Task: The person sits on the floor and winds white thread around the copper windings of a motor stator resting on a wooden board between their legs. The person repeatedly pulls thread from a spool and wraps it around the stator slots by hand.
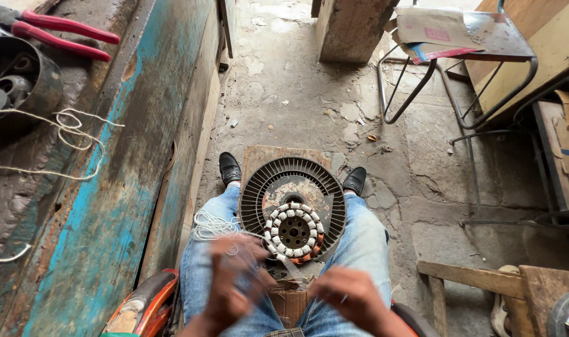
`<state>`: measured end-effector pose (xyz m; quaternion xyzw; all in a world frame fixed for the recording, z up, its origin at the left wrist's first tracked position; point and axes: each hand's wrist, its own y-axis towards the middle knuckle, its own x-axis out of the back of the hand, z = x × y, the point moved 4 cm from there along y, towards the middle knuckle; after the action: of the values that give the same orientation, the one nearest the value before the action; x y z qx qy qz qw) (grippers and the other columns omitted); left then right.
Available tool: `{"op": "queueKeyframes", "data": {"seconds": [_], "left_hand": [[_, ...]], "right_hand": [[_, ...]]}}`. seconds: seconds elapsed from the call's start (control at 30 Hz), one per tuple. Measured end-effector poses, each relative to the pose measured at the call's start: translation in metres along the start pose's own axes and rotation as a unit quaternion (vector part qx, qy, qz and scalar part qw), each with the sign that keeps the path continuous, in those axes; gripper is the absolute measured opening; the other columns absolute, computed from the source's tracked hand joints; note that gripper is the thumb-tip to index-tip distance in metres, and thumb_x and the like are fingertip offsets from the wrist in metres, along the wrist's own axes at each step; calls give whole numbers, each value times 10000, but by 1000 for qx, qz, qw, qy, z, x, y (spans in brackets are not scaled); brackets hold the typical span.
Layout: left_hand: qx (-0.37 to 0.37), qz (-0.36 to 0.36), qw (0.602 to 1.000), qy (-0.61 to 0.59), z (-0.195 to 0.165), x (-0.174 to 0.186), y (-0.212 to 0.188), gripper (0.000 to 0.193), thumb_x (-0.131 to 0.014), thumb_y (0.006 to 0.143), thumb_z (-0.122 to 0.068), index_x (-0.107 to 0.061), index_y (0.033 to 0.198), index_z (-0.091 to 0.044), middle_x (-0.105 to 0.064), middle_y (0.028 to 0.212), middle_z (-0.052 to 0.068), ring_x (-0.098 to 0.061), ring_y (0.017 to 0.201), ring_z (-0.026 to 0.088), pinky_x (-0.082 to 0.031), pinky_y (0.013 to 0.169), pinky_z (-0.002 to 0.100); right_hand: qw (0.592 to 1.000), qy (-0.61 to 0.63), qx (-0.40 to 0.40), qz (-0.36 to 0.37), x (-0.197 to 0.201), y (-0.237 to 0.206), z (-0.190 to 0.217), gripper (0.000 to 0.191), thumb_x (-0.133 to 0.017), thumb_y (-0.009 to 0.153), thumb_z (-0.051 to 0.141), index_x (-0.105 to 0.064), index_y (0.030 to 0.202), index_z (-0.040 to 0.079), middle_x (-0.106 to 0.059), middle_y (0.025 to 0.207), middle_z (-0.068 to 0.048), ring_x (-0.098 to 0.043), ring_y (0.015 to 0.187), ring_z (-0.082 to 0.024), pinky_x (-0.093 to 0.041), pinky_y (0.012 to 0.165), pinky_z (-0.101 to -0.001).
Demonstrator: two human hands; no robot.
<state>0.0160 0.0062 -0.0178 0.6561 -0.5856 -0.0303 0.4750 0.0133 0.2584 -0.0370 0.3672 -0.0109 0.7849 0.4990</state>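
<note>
On the far left, red-handled pliers [59, 31] lie on the worn blue bench [109, 206] beside a dark metal tin [19, 81], with loose white string [72, 134] trailing nearer. A bundle of white thread [211, 224] rests on the person's left thigh. The left hand [234, 274], blurred, hovers over the lap near that thread; its fingers look curled, though whether they pinch anything cannot be told. A round finned motor stator [292, 209], ringed with white-wrapped copper coils, sits upright between the knees. The right hand [350, 296] is near its lower edge, its fingers loosely curled and blurred, grip unclear. Far right stands a metal chair [472, 43].
</note>
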Motion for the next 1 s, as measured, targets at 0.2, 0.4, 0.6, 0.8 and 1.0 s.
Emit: {"op": "queueKeyframes", "data": {"seconds": [0.2,0.4,0.6,0.8,1.0], "left_hand": [[107,103,948,-280,18,-21,-24,136,-663,1002,-127,-747,897,-142,-798,957,27,-745,989,186,-500,1109,460],[290,-185,938,-50,77,26,-16,274,-628,946,-159,-622,1178,-12,-589,1151,122,-547,1124,222,-446,1049,366],[-63,109,987,-104,3,-29,-39,319,-733,880,-365,-693,1077,-119,-705,1077,64,-635,1110,241,-359,1097,490],[174,198,883,-389,39,-48,-68,139,-624,964,-121,-762,952,-110,-764,883,74,-721,853,202,-588,797,371],[369,-167,844,-351,125,11,-54,188,-537,1069,-29,-720,1032,-41,-662,829,85,-581,711,127,-536,714,283]], "right_hand": [[1000,30,5,-8,8,-6,-4,162,-809,826,64,-772,984,71,-759,831,-34,-726,682,-107,-568,509,-263],[984,-75,-122,-105,41,3,-36,111,-802,802,59,-788,909,82,-783,793,-29,-716,564,-95,-551,490,-267],[997,38,55,46,-13,0,14,117,-824,849,81,-751,938,60,-730,812,-68,-718,683,-202,-569,573,-320],[992,103,-14,74,-6,-4,-1,110,-827,865,63,-772,957,41,-713,777,-72,-707,668,-188,-543,563,-322],[987,43,-155,-6,43,-7,-46,84,-811,822,76,-789,886,24,-727,710,-49,-634,576,-105,-509,509,-292]]}}
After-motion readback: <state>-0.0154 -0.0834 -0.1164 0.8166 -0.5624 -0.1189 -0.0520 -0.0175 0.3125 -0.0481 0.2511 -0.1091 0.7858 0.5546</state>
